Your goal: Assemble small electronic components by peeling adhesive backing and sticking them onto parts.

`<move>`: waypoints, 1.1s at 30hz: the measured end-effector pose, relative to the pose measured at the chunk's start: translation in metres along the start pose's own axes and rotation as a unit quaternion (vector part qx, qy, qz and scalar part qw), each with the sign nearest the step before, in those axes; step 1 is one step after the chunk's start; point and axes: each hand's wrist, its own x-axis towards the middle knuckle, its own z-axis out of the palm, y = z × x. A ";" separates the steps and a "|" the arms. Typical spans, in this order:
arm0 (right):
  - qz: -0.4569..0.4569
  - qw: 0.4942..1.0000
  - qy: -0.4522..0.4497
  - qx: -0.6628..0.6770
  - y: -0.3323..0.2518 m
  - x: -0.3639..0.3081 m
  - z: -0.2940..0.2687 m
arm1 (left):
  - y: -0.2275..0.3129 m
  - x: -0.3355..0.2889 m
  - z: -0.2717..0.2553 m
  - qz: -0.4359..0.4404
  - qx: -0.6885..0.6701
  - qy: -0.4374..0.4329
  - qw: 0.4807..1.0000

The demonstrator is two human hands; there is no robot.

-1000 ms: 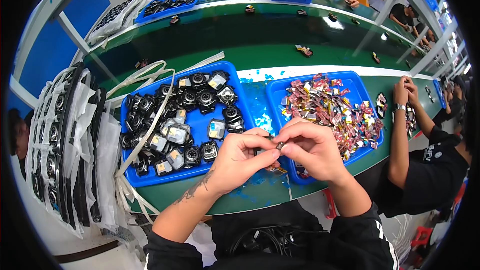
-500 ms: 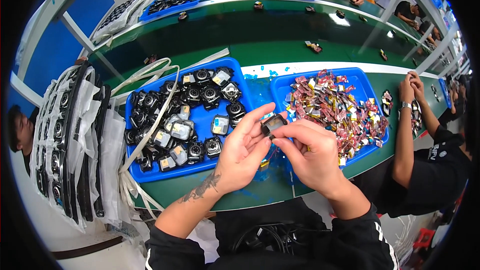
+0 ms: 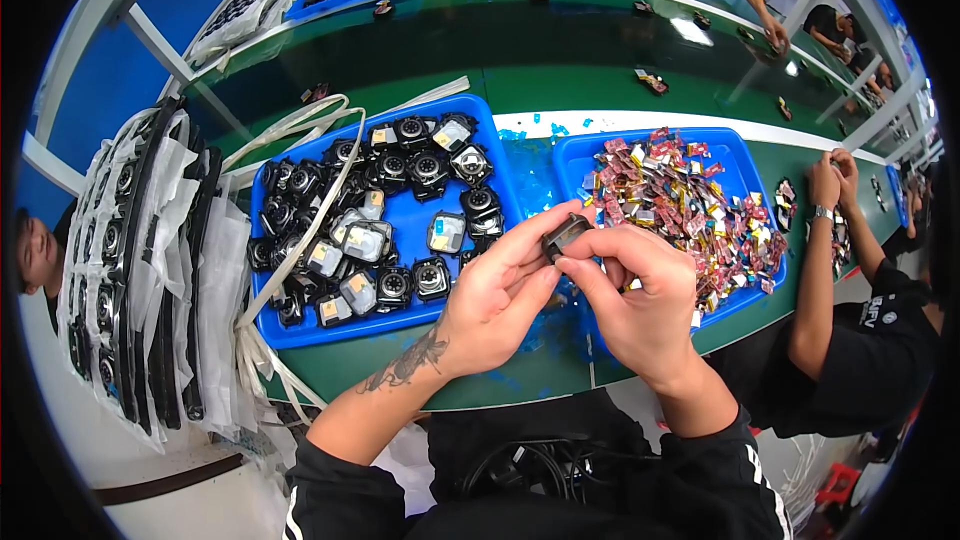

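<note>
A small dark watch case (image 3: 568, 234) sits between my two hands, over the gap between two blue trays. My left hand (image 3: 492, 308) cradles it palm up, with the fingers behind it and the thumb at its lower side. With thumb and forefinger, my right hand (image 3: 645, 290) pinches the near right edge of the case; whether a smaller part is in that pinch is hidden. To the left, a blue tray (image 3: 412, 230) holds many watch cases, some black, some with clear covers. On the right, another blue tray (image 3: 742, 168) is heaped with small red, yellow and silver electronic parts.
Black racks of watch parts with white sheets (image 3: 125, 260) stand at the left. White straps (image 3: 290, 290) cross the left tray. Beyond runs a dark green conveyor (image 3: 400, 60) carrying scattered assemblies. A co-worker's arm (image 3: 815, 290) works at the right; others sit across the conveyor.
My hands and the watch case have shifted slightly right and up, and the case has tilted. The trays sit a little differently in view. A person across the conveyor has stretched an arm toward it.
</note>
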 end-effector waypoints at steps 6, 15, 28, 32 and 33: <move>-0.016 0.999 -0.017 -0.028 0.001 0.004 -0.001 | -0.002 -0.003 -0.001 0.003 0.045 0.003 0.999; -0.062 0.998 0.004 -0.009 0.021 0.003 -0.004 | 0.007 -0.002 0.004 -0.006 0.045 -0.015 0.999; 0.214 0.874 -0.085 0.428 0.021 -0.020 -0.021 | 0.011 0.001 -0.005 0.093 0.330 0.006 0.939; 0.269 0.780 -0.117 0.554 0.029 -0.020 -0.026 | 0.015 0.000 0.003 0.114 0.351 0.006 0.929; 0.266 0.787 -0.121 0.543 0.030 -0.021 -0.027 | 0.010 0.002 -0.001 0.143 0.372 -0.001 0.917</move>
